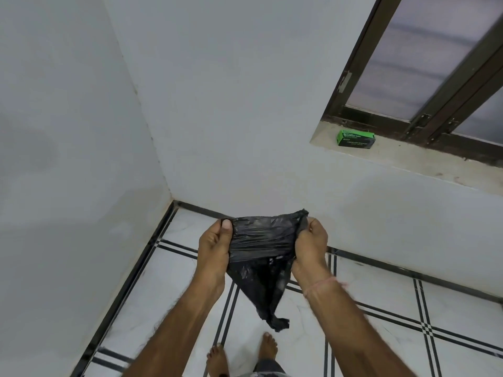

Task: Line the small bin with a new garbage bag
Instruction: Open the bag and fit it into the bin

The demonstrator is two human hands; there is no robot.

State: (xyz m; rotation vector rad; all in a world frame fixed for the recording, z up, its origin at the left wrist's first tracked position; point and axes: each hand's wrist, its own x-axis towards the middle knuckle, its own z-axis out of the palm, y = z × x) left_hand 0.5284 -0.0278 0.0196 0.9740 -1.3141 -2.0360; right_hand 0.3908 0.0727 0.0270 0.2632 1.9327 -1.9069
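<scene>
A black garbage bag (261,257) hangs in front of me, stretched flat between both hands. My left hand (213,250) pinches its top left corner, thumb on the front. My right hand (310,246) grips the top right edge, where the plastic is bunched. The bag narrows to a crumpled tip that dangles above the floor. No bin is in view.
A green box of garbage bags (356,139) sits on the window sill (402,156) at the upper right, below a dark-framed window (424,66). White walls meet in a corner ahead. The floor (381,338) is white tile with black lines. My bare feet (242,352) stand below the bag.
</scene>
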